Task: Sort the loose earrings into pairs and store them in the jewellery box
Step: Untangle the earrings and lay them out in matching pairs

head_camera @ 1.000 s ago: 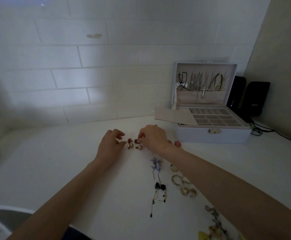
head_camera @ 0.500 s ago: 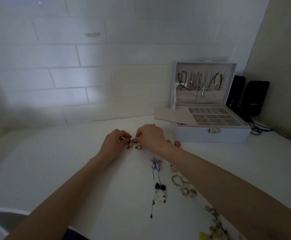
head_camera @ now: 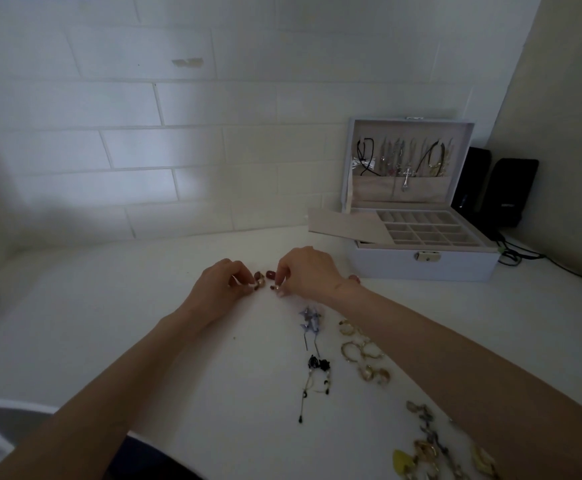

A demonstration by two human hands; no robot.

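Left hand (head_camera: 225,289): fingers curled, tips drawn together against the red earrings (head_camera: 262,277); I could not tell whether they truly held 1.
Right hand (head_camera: 305,271): thumb and forefinger pinched 1 small piece of that cluster.
Red earrings: lay between my 2 hands, right at both sets of fingertips.
Jewellery box (head_camera: 421,265): stood open beyond the right hand and off to its right, well apart.
Handling: I judged the pieces feather-light, hard and slippery, with thin posts that could bend; best nipped by the bead or body, never the wire.
Other earrings: a lilac pair (head_camera: 308,322), gold hoops (head_camera: 359,351) and black drops (head_camera: 317,365) lay behind the right hand, alongside its forearm.
Change over 1 s: the left hand had stood apart from the cluster with looser fingers; it closed in to meet it; the right hand barely shifted; the rest stayed put.
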